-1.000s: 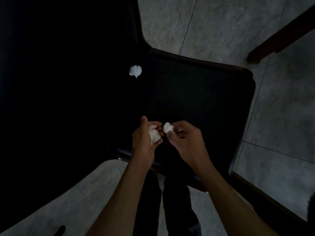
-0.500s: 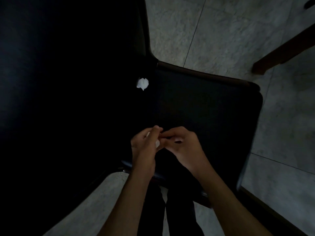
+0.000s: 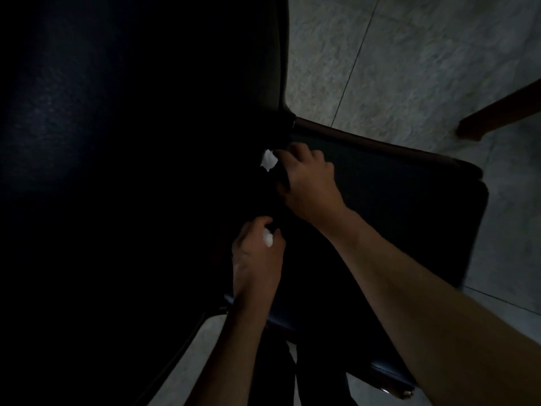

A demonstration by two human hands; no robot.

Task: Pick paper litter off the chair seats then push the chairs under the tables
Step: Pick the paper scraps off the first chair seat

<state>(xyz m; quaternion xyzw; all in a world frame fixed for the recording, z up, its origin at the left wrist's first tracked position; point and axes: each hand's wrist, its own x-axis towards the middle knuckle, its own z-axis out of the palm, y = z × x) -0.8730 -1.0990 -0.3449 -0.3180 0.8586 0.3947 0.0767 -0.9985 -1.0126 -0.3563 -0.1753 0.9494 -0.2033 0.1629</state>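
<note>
A dark chair seat [image 3: 395, 206] fills the middle of the head view. Its tall dark backrest [image 3: 146, 171] takes up the left side. A small white paper scrap [image 3: 268, 160] lies at the seat's back edge beside the backrest. My right hand [image 3: 307, 183] reaches over the seat, and its curled fingertips touch the scrap's right edge. The thumb sits lower, apart from the scrap. My left hand [image 3: 257, 259] hovers over the seat's near edge and grips crumpled white paper [image 3: 268, 239], mostly hidden in the fist.
Grey tiled floor [image 3: 409, 54] lies beyond and to the right of the chair. A brown wooden furniture leg [image 3: 497, 112] crosses the upper right. My dark trouser legs [image 3: 316, 376] stand against the seat's near edge. The scene is very dim.
My hands were together over the seat, where the right passed its paper to the left. The right hand has now stretched forward to the scrap by the backrest. The left stays put with the paper.
</note>
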